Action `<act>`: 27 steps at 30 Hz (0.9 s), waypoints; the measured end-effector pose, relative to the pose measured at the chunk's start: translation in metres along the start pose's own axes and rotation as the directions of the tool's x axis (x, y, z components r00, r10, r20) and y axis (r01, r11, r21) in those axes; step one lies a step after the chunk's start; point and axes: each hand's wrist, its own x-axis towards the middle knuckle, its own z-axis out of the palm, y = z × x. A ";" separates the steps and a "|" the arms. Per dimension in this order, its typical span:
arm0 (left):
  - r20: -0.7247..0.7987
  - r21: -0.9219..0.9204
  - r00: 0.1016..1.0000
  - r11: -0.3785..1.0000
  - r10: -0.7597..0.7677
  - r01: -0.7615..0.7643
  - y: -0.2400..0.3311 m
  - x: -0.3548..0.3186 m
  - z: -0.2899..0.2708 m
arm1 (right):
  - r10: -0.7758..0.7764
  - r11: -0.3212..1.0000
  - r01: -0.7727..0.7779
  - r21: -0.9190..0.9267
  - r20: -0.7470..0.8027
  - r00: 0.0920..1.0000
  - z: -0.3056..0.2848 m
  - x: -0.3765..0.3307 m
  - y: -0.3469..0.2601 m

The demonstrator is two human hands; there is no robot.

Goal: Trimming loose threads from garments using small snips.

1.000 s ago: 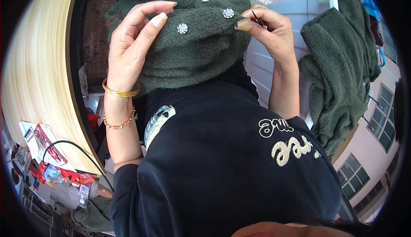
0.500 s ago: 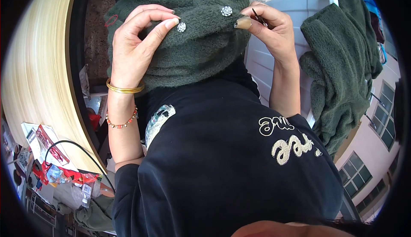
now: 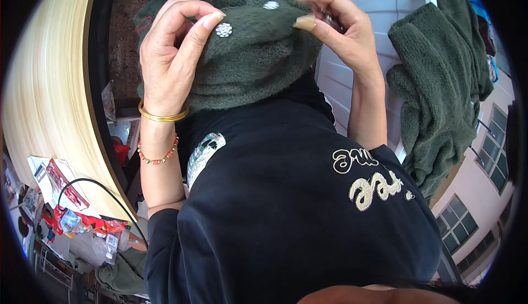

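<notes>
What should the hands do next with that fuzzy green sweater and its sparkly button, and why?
Probably draw the right hand a little further from the green sweater. Its fingers are pinched together just off the fabric edge, though what they hold is too small to tell. The left hand pinches the knit right beside the sparkly button, so the cloth looks steadied for that pull.
</notes>
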 end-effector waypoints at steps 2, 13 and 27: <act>-0.014 -0.024 1.000 1.000 0.009 -0.010 0.003 -0.001 0.003 | 0.028 0.999 -0.029 -0.018 -0.050 0.998 0.006 0.007 -0.014; -0.047 -0.264 0.997 0.963 -0.058 0.043 0.005 -0.009 0.008 | -0.090 0.985 0.041 0.167 0.300 0.950 0.028 0.023 -0.023; 0.015 -0.245 0.999 0.969 -0.043 0.045 0.006 -0.010 0.006 | -0.168 0.983 0.183 -0.003 0.381 0.909 0.034 0.022 -0.010</act>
